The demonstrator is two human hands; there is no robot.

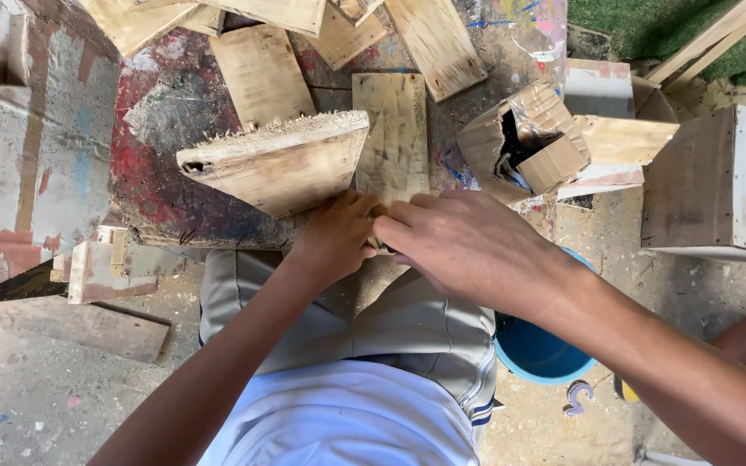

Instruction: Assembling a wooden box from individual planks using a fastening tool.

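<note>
A thick plank of pale wood (280, 164) stands tilted on its edge on the paint-stained workbench (166, 103), its rough cut side facing me. My left hand (334, 235) grips its near lower corner. A flat narrow board (392, 138) lies behind it. My right hand (468, 242) is closed over that board's near end, touching my left hand. Whatever sits between the fingers is hidden.
Several loose wood offcuts (261, 73) lie at the back of the bench. A torn cardboard box (528, 142) sits to the right, with a wooden box (718, 185) beyond. A blue bucket (533, 349) stands on the sawdust-covered floor by my right forearm.
</note>
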